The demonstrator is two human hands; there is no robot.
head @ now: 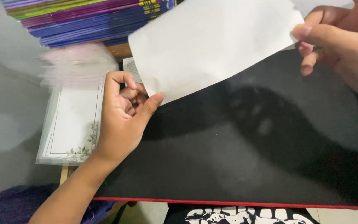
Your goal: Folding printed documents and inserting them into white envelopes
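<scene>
I hold a plain white sheet of paper point(212, 45) in the air above a black mat point(249, 157) with a red front edge. My left hand point(123, 116) pinches the sheet's lower left corner between thumb and fingers. My right hand point(344, 45) grips the sheet's right corner at the upper right. The sheet sags slightly and casts a shadow on the mat.
A pile of clear-wrapped white cards with a floral border point(73, 124) lies left of the mat. Behind it is a stack of purple, blue and green booklets point(88, 18). A blurred clear plastic wrapper point(77, 62) sits on the cards.
</scene>
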